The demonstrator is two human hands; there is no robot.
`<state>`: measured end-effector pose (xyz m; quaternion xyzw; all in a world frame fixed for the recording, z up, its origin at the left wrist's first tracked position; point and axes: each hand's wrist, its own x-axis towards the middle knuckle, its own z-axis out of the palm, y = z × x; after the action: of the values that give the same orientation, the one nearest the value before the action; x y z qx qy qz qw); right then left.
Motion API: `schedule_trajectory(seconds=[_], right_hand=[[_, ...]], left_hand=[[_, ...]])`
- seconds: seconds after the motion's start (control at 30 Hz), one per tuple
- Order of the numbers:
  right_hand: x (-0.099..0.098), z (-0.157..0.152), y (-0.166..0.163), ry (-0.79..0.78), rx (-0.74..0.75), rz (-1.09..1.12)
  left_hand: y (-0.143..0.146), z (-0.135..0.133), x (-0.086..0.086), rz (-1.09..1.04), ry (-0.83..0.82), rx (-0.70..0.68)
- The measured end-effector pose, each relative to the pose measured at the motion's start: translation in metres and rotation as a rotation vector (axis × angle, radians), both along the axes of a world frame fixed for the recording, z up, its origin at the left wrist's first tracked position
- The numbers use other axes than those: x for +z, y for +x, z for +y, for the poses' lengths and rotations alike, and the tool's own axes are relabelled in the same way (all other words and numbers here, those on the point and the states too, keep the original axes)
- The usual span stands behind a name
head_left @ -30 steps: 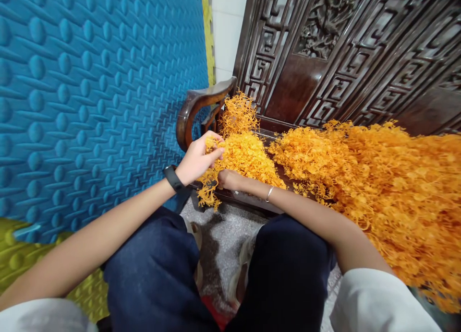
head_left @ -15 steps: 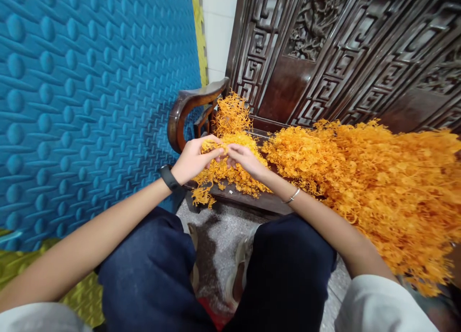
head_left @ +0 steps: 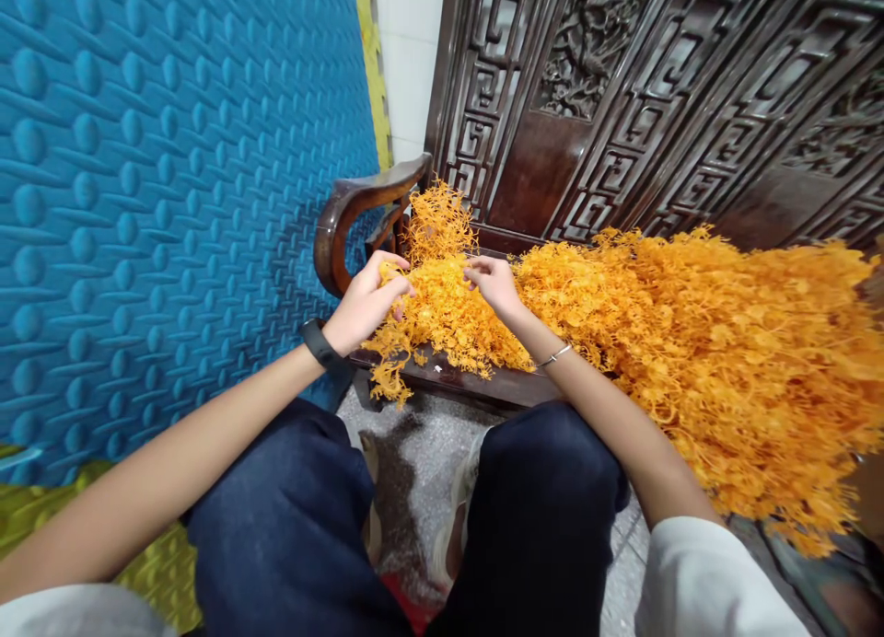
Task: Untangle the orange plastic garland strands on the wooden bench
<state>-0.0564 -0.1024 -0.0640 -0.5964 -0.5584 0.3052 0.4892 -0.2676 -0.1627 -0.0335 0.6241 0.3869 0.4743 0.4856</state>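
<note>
A small heap of orange plastic sprigs (head_left: 442, 319) lies on the seat of a dark carved wooden bench (head_left: 497, 390). My left hand (head_left: 363, 301), with a black band on its wrist, is closed on a sprig at the heap's left side. My right hand (head_left: 494, 283), with a thin bracelet on its wrist, pinches the sprigs at the heap's top right. A much larger pile of orange sprigs (head_left: 725, 352) covers the bench to the right of my right arm.
A blue padded mat (head_left: 172, 177) stands upright on the left, a yellow-green one (head_left: 41, 508) below it. The bench's curved armrest (head_left: 352, 209) rises beside my left hand, its carved back (head_left: 622, 94) behind. My knees in dark trousers (head_left: 414, 517) are over a speckled floor (head_left: 421, 444).
My right hand rose from the seat's front edge to meet the left at the heap, then drew apart to the right. The view has tilted a little.
</note>
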Motion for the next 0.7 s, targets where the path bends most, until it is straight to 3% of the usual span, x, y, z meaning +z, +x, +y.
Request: schedule_trajectory(seconds=[0.1,0.27,0.53,0.63,0.7], right_hand=[[-0.010,0.014,0.013,-0.021,-0.122,-0.191],[-0.021,0.026,0.024,0.010,-0.157,-0.362],[-0.029,0.033,0.033,-0.007,-0.169,-0.238],[-0.019,0.025,0.029,0.051,-0.152,-0.180],[-0.006,0.011,0.020,0.065,-0.054,-0.092]], left_hand=[[-0.002,0.001,0.002,-0.057,-0.033,-0.024],[-0.005,0.000,0.002,-0.015,-0.041,-0.044],[-0.009,-0.004,0.005,0.014,-0.006,-0.131],[-0.009,-0.002,0.003,-0.004,-0.025,-0.127],[-0.008,-0.001,0.001,0.008,-0.031,-0.129]])
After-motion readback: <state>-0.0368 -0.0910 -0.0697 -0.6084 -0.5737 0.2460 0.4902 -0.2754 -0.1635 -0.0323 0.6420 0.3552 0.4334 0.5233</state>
